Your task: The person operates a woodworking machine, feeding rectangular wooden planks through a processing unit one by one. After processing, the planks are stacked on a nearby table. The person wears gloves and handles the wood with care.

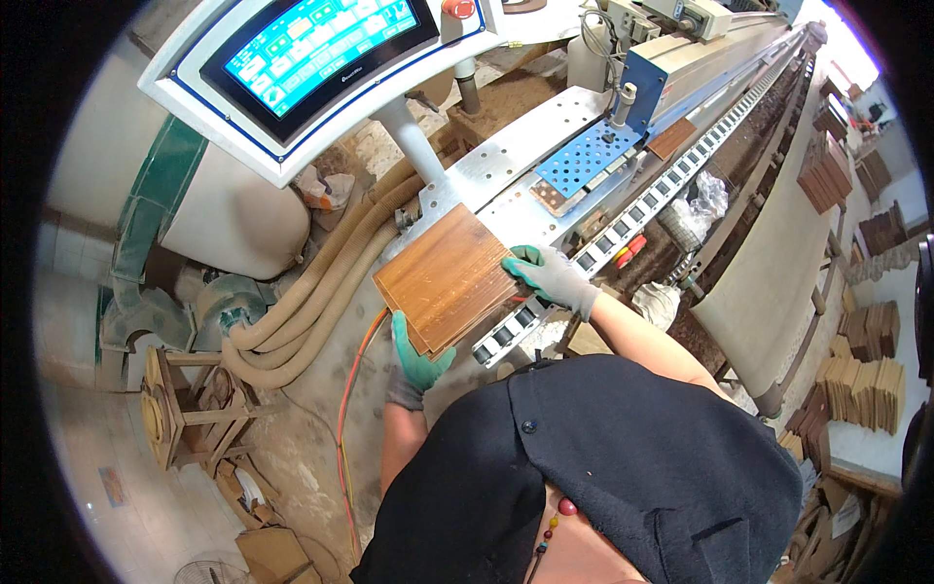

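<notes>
A stack of several brown wooden boards lies between my gloved hands, its far end over the end of the machine's metal bed. My left hand, in a green-coated grey glove, grips the stack at its near left corner, with the thumb along the side. At the right edge of the stack, my right hand has its fingers against the board edges. Beyond the stack, a blue perforated plate is fixed over the bed. A single brown board lies farther along the machine.
A control panel with a lit screen and a red button stands at upper left. A segmented feed track runs beside my right hand. Dust hoses and an orange cable lie left. A conveyor belt is at right.
</notes>
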The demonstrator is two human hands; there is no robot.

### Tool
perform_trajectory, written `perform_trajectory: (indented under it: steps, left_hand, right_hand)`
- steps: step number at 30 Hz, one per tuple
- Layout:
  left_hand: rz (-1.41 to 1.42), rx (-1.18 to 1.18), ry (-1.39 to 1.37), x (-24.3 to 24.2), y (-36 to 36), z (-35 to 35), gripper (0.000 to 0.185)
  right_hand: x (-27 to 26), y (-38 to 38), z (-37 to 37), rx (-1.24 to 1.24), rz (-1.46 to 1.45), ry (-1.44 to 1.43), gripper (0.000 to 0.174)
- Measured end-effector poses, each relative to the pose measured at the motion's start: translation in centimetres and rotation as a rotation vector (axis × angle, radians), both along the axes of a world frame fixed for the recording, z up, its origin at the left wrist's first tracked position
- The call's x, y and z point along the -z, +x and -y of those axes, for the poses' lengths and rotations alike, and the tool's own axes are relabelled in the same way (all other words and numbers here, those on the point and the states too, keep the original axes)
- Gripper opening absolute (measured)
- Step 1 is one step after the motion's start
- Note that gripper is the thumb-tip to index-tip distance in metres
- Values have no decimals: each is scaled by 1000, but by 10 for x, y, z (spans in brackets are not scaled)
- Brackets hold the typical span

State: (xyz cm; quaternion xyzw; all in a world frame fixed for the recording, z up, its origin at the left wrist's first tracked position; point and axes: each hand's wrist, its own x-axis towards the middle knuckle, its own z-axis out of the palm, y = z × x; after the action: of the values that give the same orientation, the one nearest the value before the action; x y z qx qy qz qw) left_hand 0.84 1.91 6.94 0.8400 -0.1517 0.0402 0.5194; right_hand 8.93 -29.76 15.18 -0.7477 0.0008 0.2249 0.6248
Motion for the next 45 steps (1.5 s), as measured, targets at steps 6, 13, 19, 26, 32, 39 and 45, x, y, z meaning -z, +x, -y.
perform_trajectory:
  steps: [6, 13, 19, 26, 32, 39, 45]
  left_hand:
    - [-77, -10, -139, 58, 0, -16, 95]
    - [2, -49, 43, 71, -3, -23, 104]
    - [180, -54, 226, 44, -10, -18, 107]
    - [-17, -100, 43, 56, -6, -17, 107]
    - [-73, -90, 33, 55, -7, -20, 102]
    - [141, -97, 113, 46, -13, -11, 84]
    - [199, -91, 218, 27, -13, -11, 88]
  right_hand:
    - [27, -16, 65, 305, -101, 402, 49]
    - [55, 9, 159, 561, -81, 399, 39]
    - [83, 57, 156, 593, 36, 283, 43]
    - [59, 8, 96, 277, 815, -797, 46]
    - [50, -8, 43, -54, 863, -1121, 50]
    - [57, -7, 45, -59, 881, -1162, 48]
    - [58, -8, 43, -43, 848, -1137, 47]
